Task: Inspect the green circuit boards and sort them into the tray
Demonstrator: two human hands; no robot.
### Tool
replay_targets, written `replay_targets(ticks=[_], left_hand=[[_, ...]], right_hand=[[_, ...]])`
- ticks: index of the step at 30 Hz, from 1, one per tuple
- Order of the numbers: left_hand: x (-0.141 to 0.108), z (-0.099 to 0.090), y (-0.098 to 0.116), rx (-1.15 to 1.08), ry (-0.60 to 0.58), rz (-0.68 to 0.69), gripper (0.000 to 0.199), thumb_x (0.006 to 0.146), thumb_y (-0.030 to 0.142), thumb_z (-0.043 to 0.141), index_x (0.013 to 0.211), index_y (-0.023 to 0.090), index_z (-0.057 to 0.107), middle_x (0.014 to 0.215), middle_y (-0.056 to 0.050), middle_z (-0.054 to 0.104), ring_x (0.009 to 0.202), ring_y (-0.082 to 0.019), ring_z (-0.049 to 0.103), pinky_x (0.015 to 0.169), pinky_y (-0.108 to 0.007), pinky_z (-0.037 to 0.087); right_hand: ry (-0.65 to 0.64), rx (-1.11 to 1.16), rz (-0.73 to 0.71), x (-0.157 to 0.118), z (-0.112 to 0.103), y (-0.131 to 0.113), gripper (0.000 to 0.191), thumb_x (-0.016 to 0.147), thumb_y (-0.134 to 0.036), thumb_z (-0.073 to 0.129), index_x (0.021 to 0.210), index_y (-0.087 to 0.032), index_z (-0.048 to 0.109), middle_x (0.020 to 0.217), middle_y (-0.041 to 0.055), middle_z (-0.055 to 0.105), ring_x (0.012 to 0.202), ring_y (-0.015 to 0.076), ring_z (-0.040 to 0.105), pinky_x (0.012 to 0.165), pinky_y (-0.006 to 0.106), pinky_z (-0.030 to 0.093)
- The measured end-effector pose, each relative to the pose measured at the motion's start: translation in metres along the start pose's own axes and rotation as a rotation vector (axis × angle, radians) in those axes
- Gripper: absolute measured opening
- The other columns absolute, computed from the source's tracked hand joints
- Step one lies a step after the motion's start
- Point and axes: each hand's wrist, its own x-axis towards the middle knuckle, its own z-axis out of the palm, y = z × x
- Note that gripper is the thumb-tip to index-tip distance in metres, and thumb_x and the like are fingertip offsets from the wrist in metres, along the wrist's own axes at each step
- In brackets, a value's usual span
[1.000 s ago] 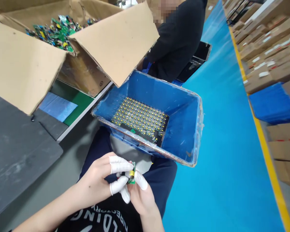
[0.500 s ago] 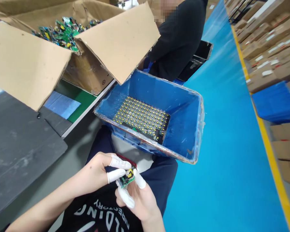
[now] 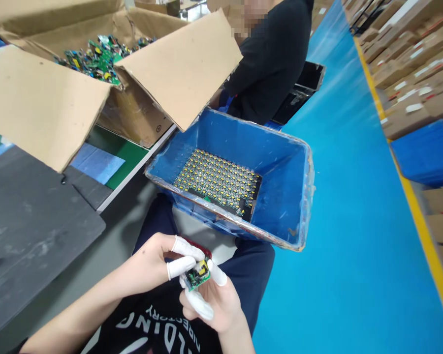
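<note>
A small green circuit board (image 3: 198, 275) with a yellow and black component sits between my two hands, over my lap. My left hand (image 3: 166, 260) pinches it from the upper left with thumb and forefinger. From the lower right, my right hand (image 3: 214, 292) grips the same board between thumb and fingers. White finger cots cover the fingertips of both hands. Just ahead of my knees stands a blue bin (image 3: 280, 182), with many similar boards (image 3: 216, 177) set in neat rows on its bottom.
A cardboard box (image 3: 133, 113) with open flaps, heaped with loose circuit boards (image 3: 99, 56), stands on the table at left. A dark mat (image 3: 33, 216) covers the near tabletop. Beyond the bin sits a person in black (image 3: 269, 64). Stacked cartons (image 3: 409, 73) line the right side.
Both hands and the board have shifted slightly right and down in view, and the board's component side shows a little more. Both hands keep their hold.
</note>
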Motion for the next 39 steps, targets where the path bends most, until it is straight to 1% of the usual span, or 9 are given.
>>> replay_targets(ticks=[4,9,11,17,23,29,34,36,39], left_hand=[[0.001,-0.003,0.003,0.011,0.002,-0.056,0.015,0.071,0.024,0.069,0.081,0.013,0.072,0.078,-0.005,0.072,0.072,-0.018,0.068,0.066,-0.023,0.057],[0.001,-0.005,0.006,0.035,-0.022,-0.074,0.013,0.070,0.021,0.066,0.079,0.012,0.069,0.080,-0.005,0.071,0.074,-0.017,0.068,0.068,-0.023,0.057],[0.001,-0.005,0.006,0.032,-0.026,-0.073,0.013,0.070,0.020,0.065,0.079,0.012,0.068,0.081,-0.005,0.071,0.074,-0.017,0.068,0.068,-0.023,0.056],[0.001,-0.005,0.006,-0.038,-0.031,-0.114,0.012,0.068,0.020,0.069,0.077,0.012,0.069,0.075,-0.005,0.071,0.069,-0.017,0.067,0.064,-0.023,0.056],[-0.002,-0.001,0.004,0.078,0.007,0.023,0.011,0.069,0.015,0.061,0.079,0.012,0.067,0.079,-0.005,0.070,0.072,-0.015,0.066,0.068,-0.022,0.056],[-0.006,0.004,0.006,0.206,0.069,0.113,0.012,0.070,0.012,0.058,0.079,0.013,0.066,0.079,-0.003,0.068,0.069,-0.013,0.064,0.068,-0.019,0.053],[-0.004,0.000,0.007,0.091,-0.026,0.033,0.011,0.071,0.013,0.060,0.079,0.012,0.067,0.081,-0.005,0.069,0.073,-0.014,0.065,0.070,-0.021,0.055],[-0.003,-0.001,0.005,0.053,-0.024,0.006,0.010,0.071,0.015,0.062,0.078,0.012,0.068,0.077,-0.005,0.069,0.070,-0.015,0.065,0.067,-0.021,0.055],[-0.004,0.000,0.002,0.033,0.013,-0.004,0.010,0.072,0.019,0.063,0.077,0.012,0.068,0.075,-0.005,0.070,0.067,-0.015,0.065,0.064,-0.022,0.056]], right_hand=[[0.007,-0.033,-0.029,0.003,0.000,0.003,0.044,0.074,-0.059,0.066,0.066,-0.017,0.055,0.044,-0.0057,0.049,0.037,0.0054,0.030,0.038,0.018,0.019],[0.131,-0.072,-0.088,0.006,-0.001,0.010,0.046,0.070,-0.060,0.069,0.068,-0.017,0.056,0.049,-0.0045,0.050,0.040,0.0066,0.039,0.038,0.018,0.027],[0.154,-0.103,-0.114,0.005,-0.002,0.011,0.045,0.071,-0.061,0.068,0.071,-0.017,0.057,0.049,-0.0044,0.051,0.039,0.0063,0.038,0.039,0.019,0.029],[0.162,-0.167,-0.156,0.002,0.000,0.012,0.048,0.073,-0.063,0.065,0.071,-0.016,0.059,0.049,-0.0027,0.052,0.036,0.0053,0.035,0.037,0.019,0.027],[0.221,-0.211,-0.195,0.002,0.000,0.013,0.046,0.075,-0.061,0.064,0.073,-0.015,0.059,0.051,-0.0012,0.054,0.038,0.0070,0.041,0.039,0.020,0.031],[0.224,-0.168,-0.200,0.003,0.003,0.010,0.043,0.069,-0.057,0.072,0.073,-0.016,0.059,0.051,-0.0035,0.053,0.039,0.0080,0.044,0.038,0.021,0.034],[0.279,-0.143,-0.189,-0.001,0.000,0.011,0.042,0.067,-0.054,0.075,0.074,-0.016,0.059,0.052,-0.0033,0.053,0.043,0.0078,0.044,0.040,0.020,0.031],[0.291,-0.154,-0.193,-0.002,-0.002,0.012,0.043,0.068,-0.055,0.074,0.076,-0.015,0.060,0.056,-0.0016,0.056,0.046,0.0087,0.047,0.042,0.021,0.031],[0.250,-0.179,-0.182,-0.002,-0.002,0.013,0.045,0.070,-0.058,0.071,0.075,-0.015,0.059,0.055,-0.0017,0.054,0.044,0.0084,0.045,0.041,0.021,0.031]])
